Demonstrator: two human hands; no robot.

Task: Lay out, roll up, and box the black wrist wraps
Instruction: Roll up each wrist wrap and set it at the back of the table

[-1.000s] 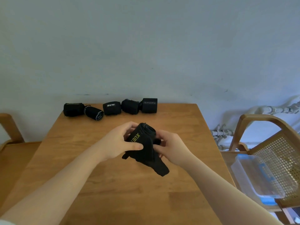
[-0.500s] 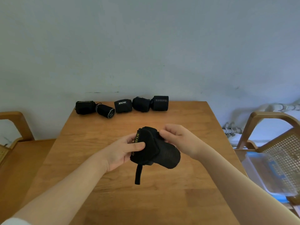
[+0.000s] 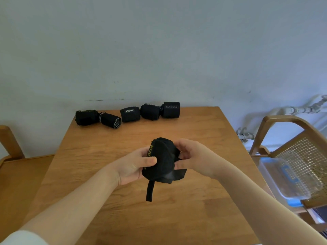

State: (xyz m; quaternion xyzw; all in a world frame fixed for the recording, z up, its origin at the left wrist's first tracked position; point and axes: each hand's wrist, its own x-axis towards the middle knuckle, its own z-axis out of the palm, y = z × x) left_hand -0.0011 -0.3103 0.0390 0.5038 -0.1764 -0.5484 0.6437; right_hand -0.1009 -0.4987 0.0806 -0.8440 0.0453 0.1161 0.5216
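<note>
The black wrist wrap (image 3: 161, 160) is held in the air above the middle of the wooden table (image 3: 203, 135), partly rolled into a loose bundle. Yellow-green letters run along its left edge, and a thin black loop (image 3: 149, 190) hangs down from its lower side toward the table top. A flat free end of the wrap sticks out at the lower right of the bundle.

The left hand (image 3: 133, 165) grips the bundle from the left, with the thumb pressed on the front face and the other fingers curled behind it. The right hand (image 3: 192, 156) holds it from the right side; its fingers are bent around the right edge of the wrap (the fingertips are partly hidden by the cloth).

At the far edge of the table, close to the wall, five rolled wraps (image 3: 130, 114) lie in a row, each one just beside or touching the next. The second from the left is tilted and shows its spiral end. One in the middle carries white letters, and the one at the right end reads "BOKEERSI".

To the right of the table stands a wooden chair (image 3: 286, 121) with a woven cane back. On its seat lies a clear plastic box (image 3: 276, 181) with a blue clip. Another wooden chair (image 3: 8, 138) is at the left of the table.
</note>
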